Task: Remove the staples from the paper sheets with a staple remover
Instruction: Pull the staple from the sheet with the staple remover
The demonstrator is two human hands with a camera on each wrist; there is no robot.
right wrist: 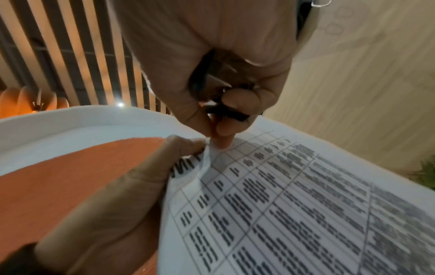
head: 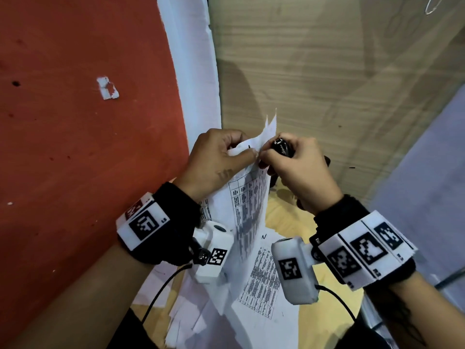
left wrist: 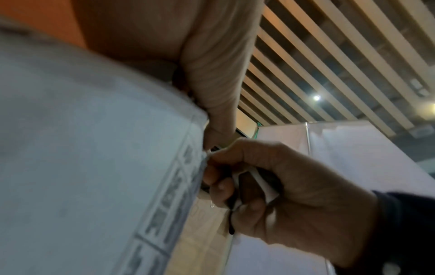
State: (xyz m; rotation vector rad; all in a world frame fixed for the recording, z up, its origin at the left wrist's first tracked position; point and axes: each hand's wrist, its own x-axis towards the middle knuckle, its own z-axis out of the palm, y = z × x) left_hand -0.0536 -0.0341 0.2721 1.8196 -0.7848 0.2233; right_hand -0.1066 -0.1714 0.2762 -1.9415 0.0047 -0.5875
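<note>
A stapled set of printed paper sheets (head: 247,197) with tables on them is lifted off the table. My left hand (head: 247,153) pinches its top corner between thumb and fingers. My right hand (head: 264,157) is curled round a black staple remover (head: 281,148), and its thumb and forefinger tips meet the same corner. In the right wrist view the staple remover (right wrist: 223,109) sits just above the paper corner (right wrist: 209,150), where the left hand (right wrist: 188,143) holds it. The left wrist view shows the sheets (left wrist: 94,167) and the right hand (left wrist: 212,176) close together. The staple itself is not visible.
More loose printed sheets (head: 264,285) lie on the wooden table (head: 281,217) below my wrists. A red board (head: 88,122) with a white edge (head: 196,71) stands at the left. A wood-grain panel (head: 327,71) is behind the hands. A wire clip (head: 432,6) is at the top right.
</note>
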